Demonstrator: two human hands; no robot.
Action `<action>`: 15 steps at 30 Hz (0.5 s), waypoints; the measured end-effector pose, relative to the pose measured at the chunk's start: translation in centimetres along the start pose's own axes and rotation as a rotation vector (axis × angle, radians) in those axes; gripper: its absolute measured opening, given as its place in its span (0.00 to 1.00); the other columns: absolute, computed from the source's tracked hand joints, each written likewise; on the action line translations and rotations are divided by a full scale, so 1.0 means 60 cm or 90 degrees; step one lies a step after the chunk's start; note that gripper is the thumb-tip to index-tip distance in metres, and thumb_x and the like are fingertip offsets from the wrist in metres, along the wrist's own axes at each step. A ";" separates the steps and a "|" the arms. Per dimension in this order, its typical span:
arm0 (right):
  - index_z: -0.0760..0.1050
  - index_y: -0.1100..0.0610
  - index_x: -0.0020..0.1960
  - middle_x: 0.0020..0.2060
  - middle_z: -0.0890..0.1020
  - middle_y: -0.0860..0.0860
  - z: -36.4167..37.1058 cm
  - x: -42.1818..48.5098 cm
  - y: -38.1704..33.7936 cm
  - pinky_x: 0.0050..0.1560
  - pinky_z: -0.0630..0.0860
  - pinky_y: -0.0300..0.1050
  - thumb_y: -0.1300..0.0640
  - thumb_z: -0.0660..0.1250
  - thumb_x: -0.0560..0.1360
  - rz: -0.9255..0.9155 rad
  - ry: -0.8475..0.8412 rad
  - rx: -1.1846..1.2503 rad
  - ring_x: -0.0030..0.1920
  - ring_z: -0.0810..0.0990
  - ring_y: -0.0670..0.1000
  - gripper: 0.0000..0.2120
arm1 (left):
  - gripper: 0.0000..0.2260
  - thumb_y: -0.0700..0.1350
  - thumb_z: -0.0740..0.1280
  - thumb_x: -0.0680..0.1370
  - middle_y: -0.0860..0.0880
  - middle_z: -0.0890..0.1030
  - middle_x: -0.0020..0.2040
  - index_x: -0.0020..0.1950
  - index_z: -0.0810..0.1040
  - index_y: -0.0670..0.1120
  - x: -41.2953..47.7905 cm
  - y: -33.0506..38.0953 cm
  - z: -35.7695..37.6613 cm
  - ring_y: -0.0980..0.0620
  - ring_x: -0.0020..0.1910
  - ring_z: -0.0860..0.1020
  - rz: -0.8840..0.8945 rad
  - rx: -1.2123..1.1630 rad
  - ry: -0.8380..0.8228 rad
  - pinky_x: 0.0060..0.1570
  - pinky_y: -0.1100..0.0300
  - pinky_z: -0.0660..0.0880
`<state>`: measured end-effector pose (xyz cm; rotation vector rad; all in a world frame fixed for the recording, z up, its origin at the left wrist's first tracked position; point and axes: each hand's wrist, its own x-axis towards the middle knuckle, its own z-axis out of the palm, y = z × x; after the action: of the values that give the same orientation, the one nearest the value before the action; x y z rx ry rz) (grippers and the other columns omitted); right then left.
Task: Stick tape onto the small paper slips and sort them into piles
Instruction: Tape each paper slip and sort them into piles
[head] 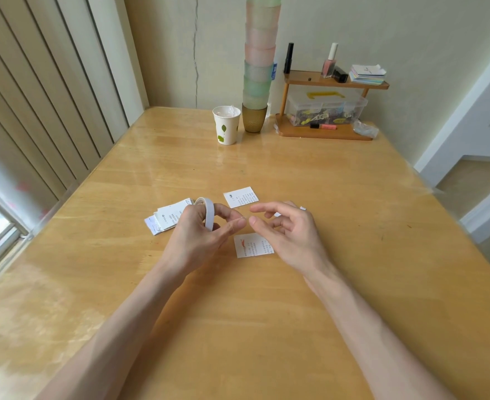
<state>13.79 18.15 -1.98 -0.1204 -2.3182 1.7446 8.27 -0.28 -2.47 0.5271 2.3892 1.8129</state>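
The person sits at a wooden worktop (295, 313) with both arms stretched out over it. The left hand (197, 235) holds a white tape roll (208, 215). Its fingers (232, 225) curl round the roll and keep it standing on its edge, up off the wood. The right hand (287, 235) is just beside it. Its fingers are loosely bent, with the thumb and first finger a little apart, and I can see nothing held in them. The right thumb tip nearly touches a left fingertip.

A pile of slips (167, 217) lies on the worktop behind the left hand, partly hidden by it. The far slip (240, 196) lies alone, flat, just past the two hands. The near slip (251, 245) lies flat under the gap between the hands, with one edge hidden by the right hand.

At the back of the worktop stands a paper cup (227, 127) with green leaves on it. Next to it is a tall stack of cups (259, 67). To the right is a small wooden shelf (324, 134) with a clear box (324, 109) in it.
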 end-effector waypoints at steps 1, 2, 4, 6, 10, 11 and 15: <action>0.86 0.49 0.54 0.51 0.77 0.47 0.000 0.000 -0.001 0.47 0.76 0.37 0.55 0.76 0.77 0.006 -0.007 0.005 0.41 0.81 0.43 0.06 | 0.10 0.52 0.77 0.76 0.53 0.74 0.28 0.44 0.84 0.46 0.000 0.000 0.000 0.50 0.26 0.67 -0.001 -0.001 -0.004 0.29 0.60 0.64; 0.86 0.48 0.53 0.52 0.78 0.47 0.000 0.000 -0.002 0.47 0.76 0.37 0.55 0.75 0.78 0.012 -0.012 0.011 0.42 0.81 0.43 0.05 | 0.09 0.51 0.77 0.76 0.52 0.74 0.28 0.44 0.84 0.46 0.000 0.000 0.001 0.51 0.26 0.67 -0.001 -0.001 -0.009 0.28 0.61 0.64; 0.86 0.49 0.50 0.52 0.80 0.46 -0.001 0.000 -0.002 0.46 0.76 0.35 0.56 0.75 0.77 0.018 -0.014 0.019 0.42 0.81 0.43 0.04 | 0.09 0.51 0.77 0.76 0.52 0.73 0.27 0.44 0.84 0.46 -0.001 0.001 0.001 0.51 0.26 0.66 0.000 -0.001 -0.014 0.28 0.62 0.63; 0.86 0.50 0.47 0.50 0.80 0.45 -0.003 0.001 -0.001 0.45 0.75 0.34 0.57 0.76 0.77 0.018 -0.013 0.026 0.41 0.79 0.44 0.02 | 0.09 0.52 0.77 0.76 0.52 0.72 0.26 0.44 0.84 0.46 0.000 0.001 0.001 0.51 0.26 0.66 -0.003 0.000 -0.014 0.27 0.63 0.62; 0.86 0.51 0.45 0.49 0.81 0.45 -0.006 0.002 0.003 0.47 0.76 0.37 0.56 0.77 0.76 0.014 -0.016 0.030 0.42 0.79 0.44 0.02 | 0.10 0.52 0.77 0.76 0.54 0.72 0.25 0.44 0.84 0.46 -0.001 -0.001 0.000 0.52 0.25 0.66 -0.005 0.003 -0.012 0.28 0.63 0.63; 0.86 0.51 0.45 0.49 0.82 0.46 -0.007 0.002 0.003 0.48 0.76 0.38 0.56 0.77 0.76 0.013 -0.020 0.028 0.42 0.79 0.44 0.02 | 0.10 0.52 0.77 0.76 0.54 0.72 0.25 0.44 0.84 0.46 -0.001 -0.001 0.000 0.52 0.25 0.66 -0.006 0.004 -0.010 0.28 0.63 0.63; 0.86 0.50 0.47 0.50 0.82 0.45 -0.012 0.004 0.001 0.52 0.77 0.41 0.54 0.76 0.77 0.006 -0.037 0.005 0.45 0.80 0.44 0.02 | 0.10 0.52 0.78 0.75 0.53 0.73 0.25 0.45 0.85 0.45 0.002 0.000 0.002 0.53 0.23 0.66 -0.021 0.005 0.015 0.27 0.66 0.64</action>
<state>13.70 18.89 -1.84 -0.0807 -2.3543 1.7848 8.20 -0.14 -2.51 0.4665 2.4062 1.8083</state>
